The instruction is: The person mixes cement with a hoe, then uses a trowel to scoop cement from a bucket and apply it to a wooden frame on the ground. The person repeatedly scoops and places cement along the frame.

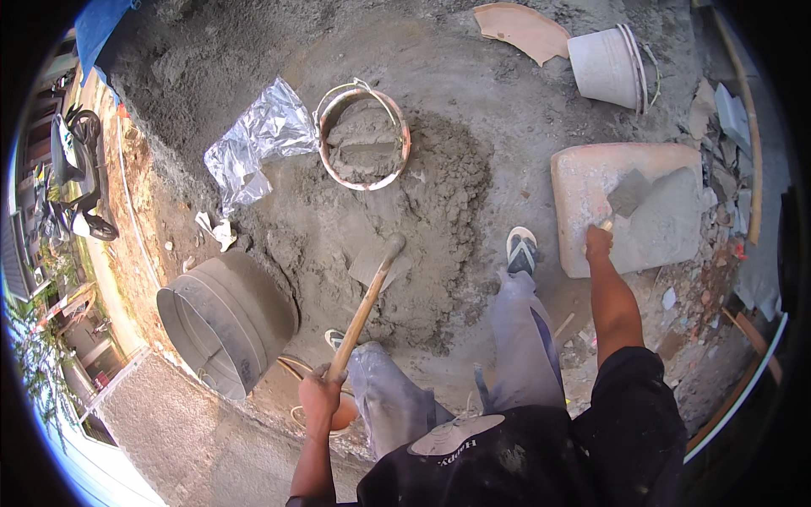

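My left hand (319,393) is closed around the wooden handle (363,325) of a hoe. Its flat metal blade (372,264) rests on a heap of wet grey mortar (448,228) between and ahead of my feet. Off to the right, my right hand (598,241) grips a trowel by its short handle. The trowel's grey blade (629,193) lies on the mortar (672,220) in a shallow, pinkish-white rectangular tub (583,160). Beyond the hoe stands a bucket (401,169) with mortar inside, its wire handle up over the rim.
A large grey metal drum (253,296) lies on its side at left, near an orange bucket (344,414). Crumpled silver sheeting (262,139) touches the mortar bucket. A white bucket (604,68) lies tipped at far right beside a curved pinkish shard (524,29). Rubble (722,169) lines the right edge.
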Demonstrator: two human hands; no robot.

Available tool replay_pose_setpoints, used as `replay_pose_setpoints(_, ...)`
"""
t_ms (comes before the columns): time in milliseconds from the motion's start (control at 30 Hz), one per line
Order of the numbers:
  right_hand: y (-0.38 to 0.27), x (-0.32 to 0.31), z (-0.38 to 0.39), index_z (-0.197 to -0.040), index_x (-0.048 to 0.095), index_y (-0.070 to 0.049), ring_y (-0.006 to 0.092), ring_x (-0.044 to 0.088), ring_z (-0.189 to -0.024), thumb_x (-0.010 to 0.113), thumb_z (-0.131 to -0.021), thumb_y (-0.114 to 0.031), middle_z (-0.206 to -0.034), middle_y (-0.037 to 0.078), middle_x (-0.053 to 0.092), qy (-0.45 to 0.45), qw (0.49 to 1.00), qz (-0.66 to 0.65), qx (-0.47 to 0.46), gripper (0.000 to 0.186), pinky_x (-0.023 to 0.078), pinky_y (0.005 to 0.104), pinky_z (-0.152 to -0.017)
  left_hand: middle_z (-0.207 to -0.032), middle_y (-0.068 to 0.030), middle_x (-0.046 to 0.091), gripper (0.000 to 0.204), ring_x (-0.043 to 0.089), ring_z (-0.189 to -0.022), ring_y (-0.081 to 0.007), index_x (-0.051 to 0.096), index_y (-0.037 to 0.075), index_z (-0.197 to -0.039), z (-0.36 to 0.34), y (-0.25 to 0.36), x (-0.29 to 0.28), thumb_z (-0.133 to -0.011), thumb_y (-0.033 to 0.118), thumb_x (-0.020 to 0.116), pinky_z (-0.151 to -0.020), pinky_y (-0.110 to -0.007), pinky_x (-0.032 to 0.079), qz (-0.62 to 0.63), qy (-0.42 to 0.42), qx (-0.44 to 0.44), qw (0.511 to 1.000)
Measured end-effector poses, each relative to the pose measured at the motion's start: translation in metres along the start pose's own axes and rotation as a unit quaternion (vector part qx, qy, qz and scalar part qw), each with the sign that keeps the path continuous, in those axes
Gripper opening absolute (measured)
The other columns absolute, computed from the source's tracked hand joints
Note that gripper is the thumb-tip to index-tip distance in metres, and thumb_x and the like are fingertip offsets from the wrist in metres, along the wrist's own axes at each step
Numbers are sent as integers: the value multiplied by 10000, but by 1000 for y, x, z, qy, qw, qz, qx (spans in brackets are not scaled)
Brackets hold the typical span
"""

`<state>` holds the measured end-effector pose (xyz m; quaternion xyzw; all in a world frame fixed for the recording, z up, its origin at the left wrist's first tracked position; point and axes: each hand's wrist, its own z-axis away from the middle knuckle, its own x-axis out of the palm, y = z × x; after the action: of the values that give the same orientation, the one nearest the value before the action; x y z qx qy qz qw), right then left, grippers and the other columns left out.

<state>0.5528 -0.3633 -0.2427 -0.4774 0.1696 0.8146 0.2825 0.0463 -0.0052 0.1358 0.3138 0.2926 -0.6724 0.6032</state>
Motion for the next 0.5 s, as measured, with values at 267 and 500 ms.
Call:
replay_pose_setpoints(267,-41,-42,94,-1187,421,50,368,609,-950,653,-752,-145,-1014,249,595,-34,959,-169,-226,530,456,426,-855,-806,-212,669,384,656,-770,-381,703,68,-1020,22,77,20,-717,301,739,-705,-440,522,-42,27,-47,998)
replay_pose_setpoints(500,-208,6,259,-869,598,-18,158,575,-563,736,-737,-198,-696,44,562,-498,818,-106,-268,262,484,307,-498,-832,-204,674,409,659,-786,-370,691,65,-1044,20,102,13,-711,293,754,-719,-439,523,-21,-5,-89,996)
